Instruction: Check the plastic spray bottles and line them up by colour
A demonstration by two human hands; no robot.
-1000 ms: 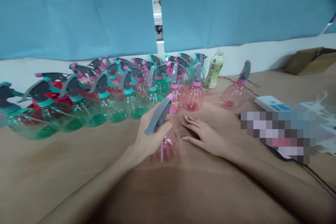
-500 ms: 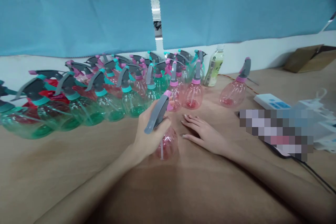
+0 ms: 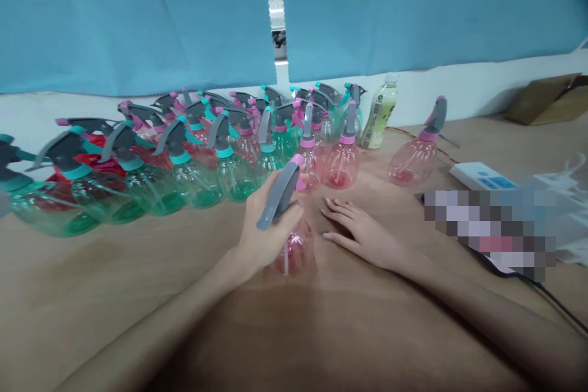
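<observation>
My left hand (image 3: 261, 226) is wrapped round the neck of a clear pink spray bottle (image 3: 296, 248) with a grey and pink trigger head. This bottle stands on the wooden table (image 3: 193, 324), its neck hidden by my fingers. Just right of it, my right hand (image 3: 362, 233) lies flat on the tabletop with fingers stretched out, holding nothing. Behind my hands a pink spray bottle (image 3: 341, 165) stands close to others in the group. A separate pink spray bottle (image 3: 412, 159) stands farther right.
Rows of green spray bottles (image 3: 197, 184) and pink ones fill the back left. A labelled drink bottle (image 3: 380, 113) stands by the wall. On the right are a white power strip (image 3: 482, 176), a blurred-out device (image 3: 487, 233) with a cable, clear plastic (image 3: 569, 214) and a cardboard box (image 3: 546, 100).
The whole view has shifted slightly, with everything a little farther right. My left hand keeps its hold on the spray bottle, and my right hand still rests flat.
</observation>
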